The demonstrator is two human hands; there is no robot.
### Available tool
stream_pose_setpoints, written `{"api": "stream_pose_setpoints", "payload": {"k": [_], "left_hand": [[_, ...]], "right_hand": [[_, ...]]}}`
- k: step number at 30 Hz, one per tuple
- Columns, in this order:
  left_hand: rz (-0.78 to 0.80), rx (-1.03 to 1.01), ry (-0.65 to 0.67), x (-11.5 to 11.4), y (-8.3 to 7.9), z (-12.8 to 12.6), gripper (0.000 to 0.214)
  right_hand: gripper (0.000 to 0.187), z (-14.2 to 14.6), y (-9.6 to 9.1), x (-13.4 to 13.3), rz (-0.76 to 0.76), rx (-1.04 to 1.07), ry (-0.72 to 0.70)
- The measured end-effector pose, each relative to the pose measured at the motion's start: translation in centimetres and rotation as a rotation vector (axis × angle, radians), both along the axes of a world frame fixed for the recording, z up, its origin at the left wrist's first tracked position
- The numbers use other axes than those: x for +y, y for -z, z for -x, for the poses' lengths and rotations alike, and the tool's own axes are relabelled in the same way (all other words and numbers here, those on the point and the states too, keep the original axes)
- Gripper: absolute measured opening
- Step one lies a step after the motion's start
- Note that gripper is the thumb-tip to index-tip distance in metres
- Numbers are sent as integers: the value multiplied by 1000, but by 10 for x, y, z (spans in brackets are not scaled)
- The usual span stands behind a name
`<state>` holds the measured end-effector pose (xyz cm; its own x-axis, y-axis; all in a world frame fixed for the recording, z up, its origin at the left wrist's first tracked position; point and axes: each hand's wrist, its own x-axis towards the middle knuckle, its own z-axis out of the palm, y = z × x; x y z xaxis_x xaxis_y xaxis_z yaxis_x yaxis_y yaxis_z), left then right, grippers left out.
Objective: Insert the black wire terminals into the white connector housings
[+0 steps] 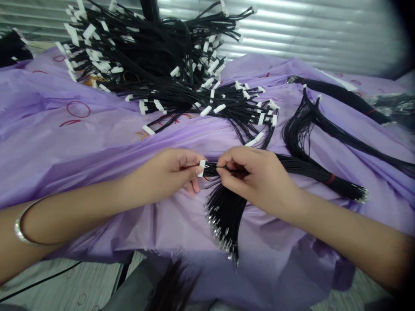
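Between the thumb and fingers of my left hand [177, 169] is a small white connector [202, 168] with several black wires running out to the right. My right hand [251, 175] pinches a thin black wire [212, 166] just right of the connector. Whether that wire's tip sits in the connector is too small to tell. Below my right hand a bundle of black wires [228, 211] fans out over the purple cloth, its bare ends tipped with silver metal terminals [223, 235]. The bundle continues behind my right hand to the right.
A large heap of black cables with white connectors [145, 52] lies at the back on the purple cloth [106, 142]. Tied wire bundles [337, 95] rest at the right. Red rubber bands [78, 109] are scattered at the left. Slatted blinds [308, 34] hang behind.
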<state>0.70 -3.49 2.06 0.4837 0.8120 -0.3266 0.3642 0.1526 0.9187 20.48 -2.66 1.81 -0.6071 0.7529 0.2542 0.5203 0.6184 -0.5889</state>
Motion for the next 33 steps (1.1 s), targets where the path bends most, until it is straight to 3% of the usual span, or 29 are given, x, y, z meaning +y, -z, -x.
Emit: {"api": "stream_pose_setpoints", "payload": {"k": [15, 24, 33], "left_hand": [[78, 29, -61, 1, -7, -5, 14], [230, -190, -69, 5, -7, -1, 13], [252, -176, -88, 4, -6, -2, 14]], "right_hand": [[9, 4, 4, -1, 54, -76, 42], [9, 3, 5, -1, 51, -4, 62], [10, 4, 7, -2, 39, 34, 45]]}}
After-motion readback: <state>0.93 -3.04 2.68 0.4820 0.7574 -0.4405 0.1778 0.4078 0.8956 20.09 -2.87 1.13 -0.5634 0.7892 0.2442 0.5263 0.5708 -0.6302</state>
